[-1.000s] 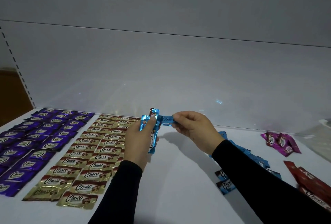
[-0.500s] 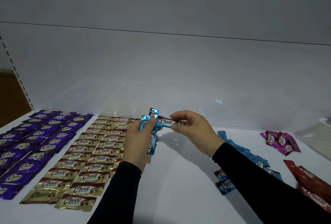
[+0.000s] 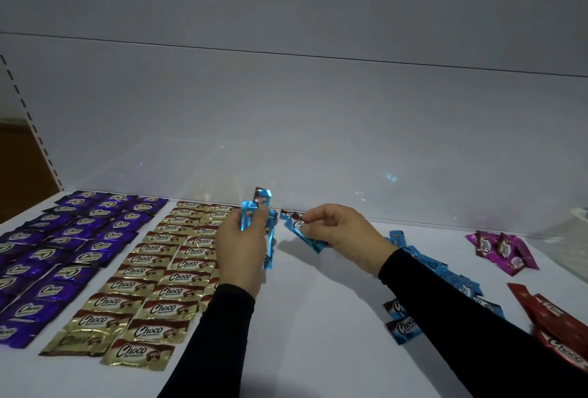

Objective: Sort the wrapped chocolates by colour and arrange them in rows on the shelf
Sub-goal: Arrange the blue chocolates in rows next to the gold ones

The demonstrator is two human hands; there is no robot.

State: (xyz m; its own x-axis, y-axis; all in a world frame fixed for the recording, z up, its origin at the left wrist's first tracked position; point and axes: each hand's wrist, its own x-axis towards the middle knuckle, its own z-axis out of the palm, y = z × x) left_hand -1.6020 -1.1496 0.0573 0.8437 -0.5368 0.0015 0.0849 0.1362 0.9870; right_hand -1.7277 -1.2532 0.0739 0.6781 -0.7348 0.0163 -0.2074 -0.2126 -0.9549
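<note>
My left hand (image 3: 243, 249) grips a small bundle of blue wrapped chocolates (image 3: 261, 206), held upright above the white shelf (image 3: 305, 318). My right hand (image 3: 345, 233) pinches a single blue chocolate (image 3: 300, 232) just right of that bundle, tilted down to the right. Purple chocolates (image 3: 66, 248) lie in rows at the left. Gold chocolates (image 3: 159, 267) lie in rows beside them. A loose pile of blue chocolates (image 3: 445, 273) sits at the right, partly hidden by my right sleeve.
Pink chocolates (image 3: 502, 251) lie in a small heap at the far right. Red chocolates (image 3: 553, 321) lie near the right front edge. The shelf's back panel (image 3: 286, 130) rises behind everything. A perforated upright (image 3: 31, 124) borders the left side.
My right hand has pulled one blue chocolate away from the bundle in my left hand and lowered it to the right. The left hand has stayed in place.
</note>
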